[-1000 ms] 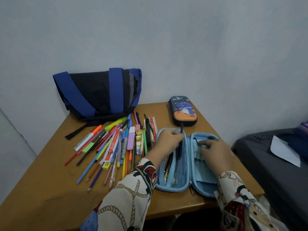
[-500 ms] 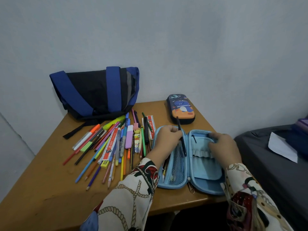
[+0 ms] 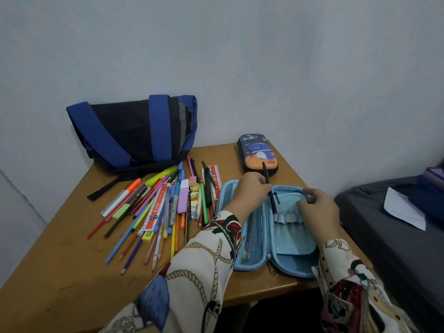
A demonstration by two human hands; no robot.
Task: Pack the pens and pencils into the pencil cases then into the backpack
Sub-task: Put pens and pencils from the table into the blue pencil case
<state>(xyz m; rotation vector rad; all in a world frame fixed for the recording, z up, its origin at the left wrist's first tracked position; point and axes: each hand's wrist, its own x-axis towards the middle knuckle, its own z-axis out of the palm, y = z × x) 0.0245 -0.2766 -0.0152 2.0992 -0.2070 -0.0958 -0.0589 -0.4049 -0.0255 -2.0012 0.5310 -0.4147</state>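
My brown wooden desk (image 3: 60, 272) sits in a corner. The wall (image 3: 264, 68) behind it is plain and pale blue-grey. The light is soft and a bit dim. On my right there is a dark grey bed (image 3: 384, 236). A white sheet of paper (image 3: 401, 207) lies on the bed.

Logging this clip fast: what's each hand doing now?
Left hand: pinches black pen.
Right hand: fingers on light blue pencil case flap; grip unclear.
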